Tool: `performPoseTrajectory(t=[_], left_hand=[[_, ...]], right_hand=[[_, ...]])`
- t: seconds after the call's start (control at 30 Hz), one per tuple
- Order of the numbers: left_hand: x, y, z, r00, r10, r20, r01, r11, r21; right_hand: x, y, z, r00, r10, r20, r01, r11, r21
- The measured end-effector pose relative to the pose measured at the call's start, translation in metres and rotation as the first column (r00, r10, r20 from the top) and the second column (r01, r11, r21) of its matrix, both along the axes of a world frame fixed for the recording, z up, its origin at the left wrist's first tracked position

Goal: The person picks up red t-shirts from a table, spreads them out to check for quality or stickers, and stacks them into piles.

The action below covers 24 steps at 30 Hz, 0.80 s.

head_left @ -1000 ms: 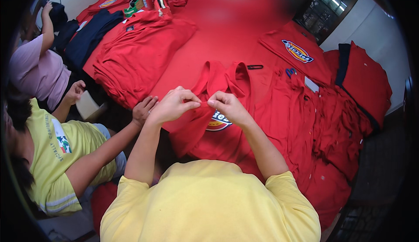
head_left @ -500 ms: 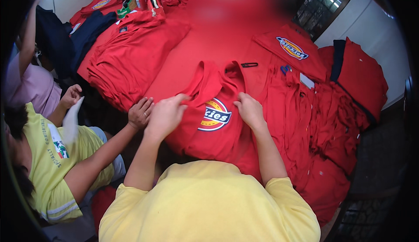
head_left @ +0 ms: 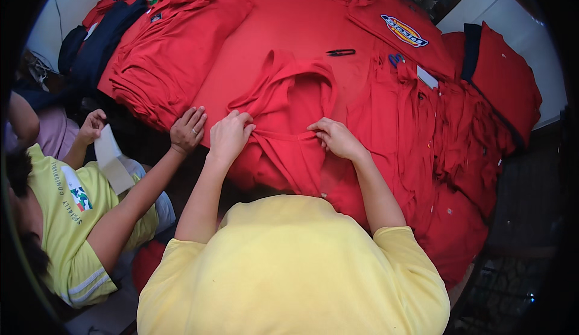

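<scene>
Head view: co-worker's hand [head_left: 188, 130] rests flat on table edge [head_left: 289, 21]; left hand [head_left: 229, 137] and right hand [head_left: 338, 139], fingers curled, pinch red shirt [head_left: 283, 102] at table centre; small black clippers [head_left: 341, 52] beyond; shirt pile [head_left: 434, 130] right.

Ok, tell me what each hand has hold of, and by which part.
Both grip the red shirt: the left hand pinches its folded left edge, the right hand its right edge near the middle fold.

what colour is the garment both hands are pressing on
Plain red. The garment under the left hand and right hand shows in the head view.
</scene>
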State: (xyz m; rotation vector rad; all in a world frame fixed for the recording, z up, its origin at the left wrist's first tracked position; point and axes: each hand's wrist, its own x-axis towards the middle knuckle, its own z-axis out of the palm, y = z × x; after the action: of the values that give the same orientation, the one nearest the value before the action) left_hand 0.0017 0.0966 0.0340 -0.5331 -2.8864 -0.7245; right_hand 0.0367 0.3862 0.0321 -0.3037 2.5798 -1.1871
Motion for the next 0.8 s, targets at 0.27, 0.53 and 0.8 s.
performPoseTrajectory(t=[0.27,0.53,0.8], left_hand=[[0.007,0.006,0.017,0.996,-0.072,0.06,0.073,0.997,-0.03],[0.005,-0.014,0.023,0.969,-0.202,0.142,0.166,0.958,0.234],[-0.015,-0.085,0.09,0.932,-0.225,0.284,-0.111,0.567,0.816]], right_hand=[[0.009,-0.025,0.012,0.998,0.007,-0.058,-0.005,1.0,0.028],[0.017,-0.019,0.031,0.945,0.025,-0.326,0.083,0.946,0.312],[0.033,0.181,0.079,0.891,-0.444,0.096,0.304,0.426,-0.852]])
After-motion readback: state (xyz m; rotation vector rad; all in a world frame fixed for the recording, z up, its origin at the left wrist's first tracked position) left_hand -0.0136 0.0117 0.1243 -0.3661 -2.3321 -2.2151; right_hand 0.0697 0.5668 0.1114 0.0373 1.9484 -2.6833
